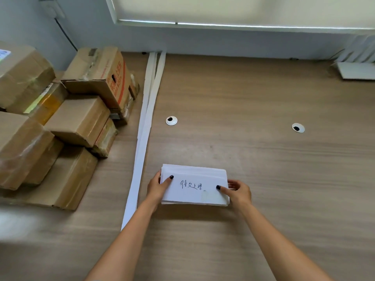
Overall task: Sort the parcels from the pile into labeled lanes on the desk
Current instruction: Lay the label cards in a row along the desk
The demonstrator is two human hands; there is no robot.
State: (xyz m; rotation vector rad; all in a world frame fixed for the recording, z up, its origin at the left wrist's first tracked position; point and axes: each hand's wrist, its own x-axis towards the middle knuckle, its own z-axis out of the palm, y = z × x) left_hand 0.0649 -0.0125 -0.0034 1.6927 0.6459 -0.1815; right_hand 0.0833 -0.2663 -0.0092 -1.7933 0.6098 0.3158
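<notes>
You hold a white folded paper label with black handwritten characters [194, 185] by its two short ends, low over the wood-grain worktop [253, 118], near its front edge. Your left hand [157, 188] pinches the label's left end, thumb on top and fingers underneath; your right hand [238, 192] pinches the right end the same way. Both thumbnails are painted dark. Just left of the label, long white paper strips [147, 118] run from the front of the worktop to the back wall. Left of those strips lies the pile of brown cardboard parcels [67, 118], stacked loosely, many wrapped in clear tape, one with red print. Beyond the label, two round white cable grommets [171, 120] sit in the worktop, well apart from each other. Far right of the label, at the back, stands a white file rack [357, 63].
</notes>
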